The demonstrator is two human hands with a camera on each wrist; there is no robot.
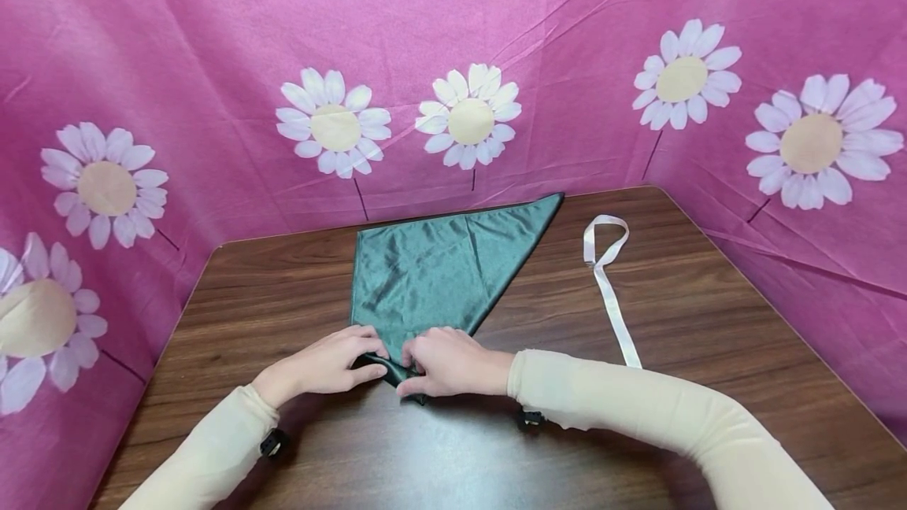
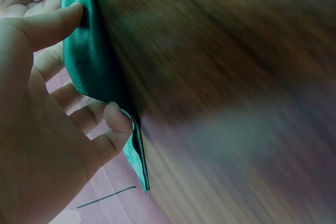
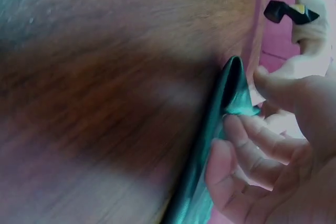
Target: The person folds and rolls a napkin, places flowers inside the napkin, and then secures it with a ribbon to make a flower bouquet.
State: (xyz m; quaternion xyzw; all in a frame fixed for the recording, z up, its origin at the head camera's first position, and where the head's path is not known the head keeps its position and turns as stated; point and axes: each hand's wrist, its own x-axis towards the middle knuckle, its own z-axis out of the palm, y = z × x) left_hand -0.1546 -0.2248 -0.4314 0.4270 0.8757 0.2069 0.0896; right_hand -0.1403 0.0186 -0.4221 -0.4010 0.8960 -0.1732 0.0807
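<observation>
A dark green satin cloth point(image 1: 425, 266), folded to a shape with a long point at the far right, lies on the wooden table. Its near end is rolled up in a narrow fold between both hands. My left hand point(image 1: 326, 364) pinches the left part of this fold; in the left wrist view the thumb point(image 2: 65, 22) lies on the cloth point(image 2: 86, 72) with the fingers behind it. At the near corner my right hand point(image 1: 453, 364) holds the fold between thumb and fingers. The right wrist view shows the cloth's looped edge point(image 3: 239, 98) at the fingertips point(image 3: 236, 129).
A pale ribbon point(image 1: 612, 305) with a loop at its far end lies on the table point(image 1: 708, 297) to the right, partly behind the right sleeve point(image 1: 623, 404). A pink curtain point(image 1: 212, 38) with daisies hangs along the table's back and sides.
</observation>
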